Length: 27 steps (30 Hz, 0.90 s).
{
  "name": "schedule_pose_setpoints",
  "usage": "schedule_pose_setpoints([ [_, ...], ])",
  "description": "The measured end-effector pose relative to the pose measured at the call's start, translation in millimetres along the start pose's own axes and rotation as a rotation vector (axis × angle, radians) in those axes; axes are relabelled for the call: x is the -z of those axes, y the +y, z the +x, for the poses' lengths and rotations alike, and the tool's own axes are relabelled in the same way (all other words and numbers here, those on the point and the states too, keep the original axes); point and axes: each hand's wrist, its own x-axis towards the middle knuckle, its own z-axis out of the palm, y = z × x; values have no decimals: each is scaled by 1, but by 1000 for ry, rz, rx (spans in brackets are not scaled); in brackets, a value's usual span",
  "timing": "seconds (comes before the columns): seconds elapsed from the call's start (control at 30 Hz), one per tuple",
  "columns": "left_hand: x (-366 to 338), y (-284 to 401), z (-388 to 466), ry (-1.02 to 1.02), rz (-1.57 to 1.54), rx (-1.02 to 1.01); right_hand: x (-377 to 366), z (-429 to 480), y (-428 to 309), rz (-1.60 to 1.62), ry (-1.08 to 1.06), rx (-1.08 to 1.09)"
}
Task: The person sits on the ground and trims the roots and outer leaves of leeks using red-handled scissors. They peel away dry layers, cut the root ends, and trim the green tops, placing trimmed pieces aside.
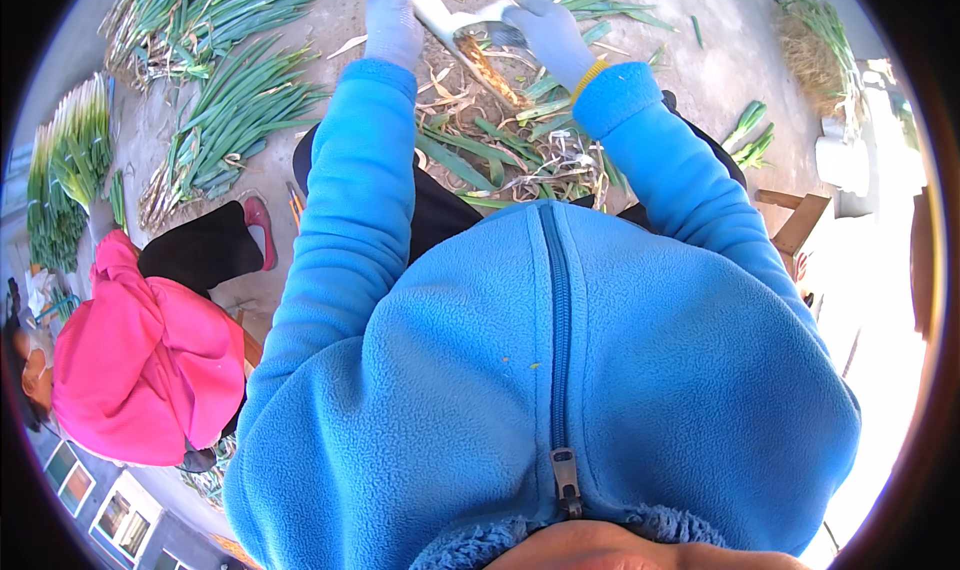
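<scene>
My left hand (pixel 395 19), in a pale glove, is closed around a green onion stalk (pixel 435 9) near the top of the view. The stalk's white part slants down to a brown, soil-covered root end. My right hand (pixel 541 34), in a pale glove with a yellow cuff, grips a whitish outer layer (pixel 487 15) stretched out from the stalk. Below the hands lies a heap of green leaves and dry peelings (pixel 517 157) on the ground.
Bundles of green onions (pixel 232 127) lie at the left; more stand upright (pixel 71 165) at the far left. A co-worker in a pink top (pixel 142 352) sits at lower left. At right are a wooden stool (pixel 799 221) and loose green pieces (pixel 750 135).
</scene>
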Motion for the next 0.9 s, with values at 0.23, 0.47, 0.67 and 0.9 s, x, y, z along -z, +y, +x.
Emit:
schedule_pose_setpoints([
  [0.23, 39, 34, 30, -96, 14, -227, 41, -67, 85, 431, -38, -588],
  [0.47, 13, 70, 0, -41, -48, -186, 129, -123, 179, 359, 351, -686],
  [0.67, 30, 101, -4, 110, -138, -224, 180, -157, 226, -739, 156, -807],
  [0.9, 55, 129, -17, 122, -34, -273, 179, -177, 209, -884, 129, -816],
])
